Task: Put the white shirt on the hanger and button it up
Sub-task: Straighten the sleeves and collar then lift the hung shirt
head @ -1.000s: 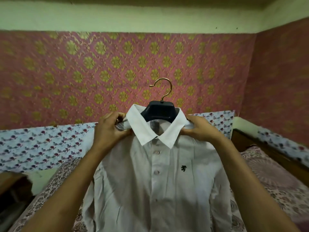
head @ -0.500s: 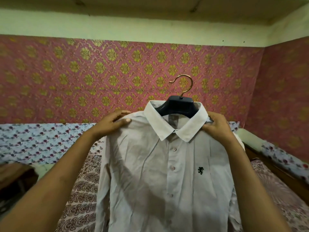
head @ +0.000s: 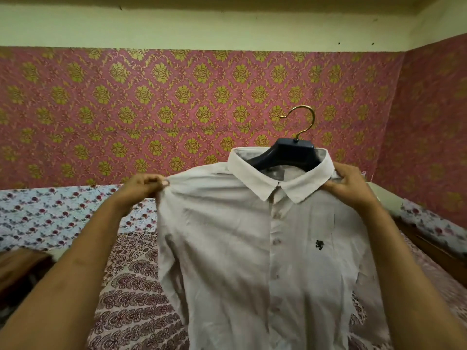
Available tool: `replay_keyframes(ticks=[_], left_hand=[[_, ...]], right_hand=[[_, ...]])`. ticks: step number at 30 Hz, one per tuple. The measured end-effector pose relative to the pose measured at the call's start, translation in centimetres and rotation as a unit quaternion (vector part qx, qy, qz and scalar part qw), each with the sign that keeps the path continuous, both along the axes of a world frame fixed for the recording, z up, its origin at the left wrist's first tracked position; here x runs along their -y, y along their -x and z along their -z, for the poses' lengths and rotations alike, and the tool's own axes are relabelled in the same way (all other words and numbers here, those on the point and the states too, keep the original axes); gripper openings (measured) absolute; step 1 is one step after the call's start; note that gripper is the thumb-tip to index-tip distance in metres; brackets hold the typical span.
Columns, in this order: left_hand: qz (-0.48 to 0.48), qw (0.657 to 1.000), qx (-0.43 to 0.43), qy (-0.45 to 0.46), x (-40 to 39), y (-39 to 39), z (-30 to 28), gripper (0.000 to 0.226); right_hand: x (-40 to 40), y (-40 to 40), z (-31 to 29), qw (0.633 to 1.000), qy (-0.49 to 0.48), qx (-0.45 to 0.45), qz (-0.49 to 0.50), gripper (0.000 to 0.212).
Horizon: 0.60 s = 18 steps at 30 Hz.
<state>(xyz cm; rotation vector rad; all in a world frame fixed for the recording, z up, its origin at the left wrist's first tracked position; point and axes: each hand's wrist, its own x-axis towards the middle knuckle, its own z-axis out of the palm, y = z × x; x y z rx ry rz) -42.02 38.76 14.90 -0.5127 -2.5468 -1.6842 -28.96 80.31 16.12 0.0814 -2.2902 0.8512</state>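
The white shirt hangs in front of me on a dark hanger with a brass hook, held up in the air. Its front is buttoned down the placket and a small dark logo sits on the chest. My left hand pinches the shirt's shoulder seam at the left. Gripping the other shoulder, my right hand sits just beside the collar. The hanger's arms are hidden inside the shirt.
A bed with a paisley cover lies below the shirt. A flowered cloth runs along the wall behind it, under pink and gold wallpaper. A wooden bed frame shows at the right.
My left hand has slid outward from beside the collar to the shoulder seam and now pinches it. The shirt and hanger have shifted right and sit higher in view.
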Motion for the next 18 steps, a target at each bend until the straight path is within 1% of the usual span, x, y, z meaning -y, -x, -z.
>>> replay_keyframes(ticks=[1, 2, 3, 4, 6, 7, 8, 9, 10, 11, 12, 14, 16, 18], left_hand=[[-0.026, 0.999, -0.006, -0.032, 0.2, 0.5, -0.2, 0.011], [-0.047, 0.998, -0.009, -0.036, 0.2, 1.2, -0.4, 0.013], [-0.062, 0.998, -0.012, -0.006, -0.2, 1.8, -0.5, 0.014], [-0.068, 0.996, -0.016, 0.054, -0.5, 2.6, -0.3, 0.012], [-0.083, 0.978, -0.043, 0.187, -1.2, 3.5, 0.0, 0.013], [-0.092, 0.971, -0.068, 0.210, -1.5, 3.7, -0.2, 0.018], [-0.084, 0.976, -0.088, 0.180, -1.9, 3.5, -0.6, 0.022], [-0.054, 0.987, -0.101, 0.116, -2.4, 3.1, -1.1, 0.025], [-0.010, 0.994, -0.105, 0.042, -3.2, 2.4, -1.6, 0.027], [0.038, 0.994, -0.102, -0.001, -3.9, 1.7, -2.0, 0.029], [0.084, 0.992, -0.095, -0.012, -4.7, 1.3, -2.4, 0.031], [0.155, 0.984, -0.086, 0.003, -6.4, 0.9, -2.7, 0.030], [0.173, 0.978, -0.115, 0.005, -7.6, 1.2, -2.8, 0.022], [0.178, 0.976, -0.122, -0.039, -8.3, 1.7, -3.0, 0.017]], right_hand=[[-0.1, 0.2, 0.0, 1.000, -0.001, 0.001, -0.006, 0.026], [0.3, 0.6, 0.0, 1.000, 0.001, 0.001, -0.003, 0.027], [0.3, 1.0, 0.0, 1.000, -0.004, -0.004, -0.006, 0.030], [0.7, 1.2, 0.0, 1.000, -0.013, -0.005, -0.005, 0.036], [0.9, 2.0, 0.3, 1.000, -0.017, 0.000, -0.010, 0.046], [0.9, 2.5, 0.6, 1.000, -0.011, 0.003, -0.014, 0.047], [1.1, 2.7, 0.8, 1.000, -0.003, 0.006, -0.015, 0.046], [1.1, 3.0, 1.1, 1.000, 0.002, 0.006, -0.020, 0.045], [1.2, 3.2, 1.3, 1.000, 0.006, 0.007, -0.025, 0.046], [1.2, 3.4, 1.5, 0.999, 0.007, 0.009, -0.030, 0.047], [1.5, 3.7, 1.5, 0.999, 0.005, 0.011, -0.032, 0.049], [1.9, 4.2, 1.6, 0.999, -0.005, 0.013, -0.035, 0.052], [2.5, 4.3, 1.5, 0.999, -0.014, 0.013, -0.043, 0.050], [3.1, 4.2, 1.1, 0.999, -0.013, 0.011, -0.051, 0.045]])
